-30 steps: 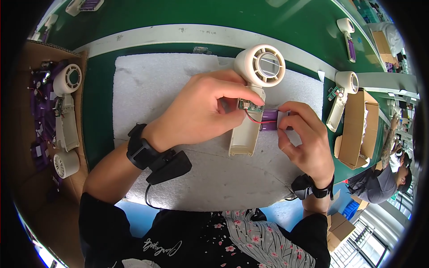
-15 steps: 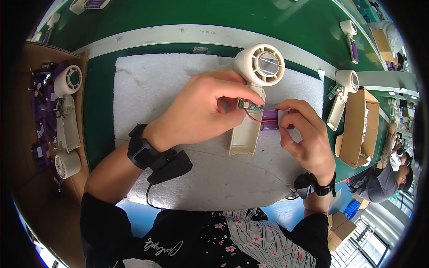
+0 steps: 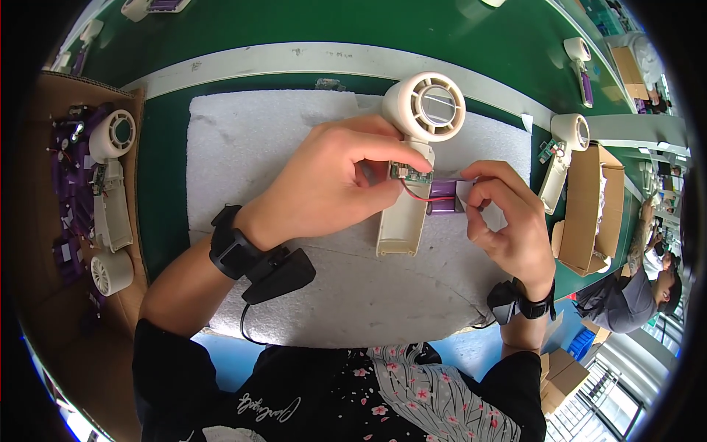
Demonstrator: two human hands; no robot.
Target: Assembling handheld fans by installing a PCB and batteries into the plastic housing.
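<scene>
The left hand (image 3: 335, 180) is nearly closed, its index fingertip and thumb on either side of a green board (image 3: 411, 173), pressing it into the neck of a cream fan (image 3: 423, 107); its other fingers are mostly hidden. The fan lies between the two hands, its round head just beyond the left fingertips and its open handle (image 3: 400, 232) running back toward the person, past the left thumb. A red wire (image 3: 421, 197) runs from the board, beside the left thumb, to a purple battery (image 3: 444, 200), which lies beside the handle, between the hands. The right hand (image 3: 515, 221) is curled, thumb and finger closed in a ring, with its tips on a pale flap (image 3: 461, 196) at the battery's near end. Under both hands is a grey foam pad (image 3: 353, 302). Well to the left of the left hand, a carton (image 3: 81, 346) holds purple batteries (image 3: 74, 177) and a second fan (image 3: 112, 210). Beyond the right hand, to its right, a third fan (image 3: 556, 180) with a loose-looking board (image 3: 547, 151) lies beside a small box (image 3: 577, 221). Each wrist wears a black strap.
</scene>
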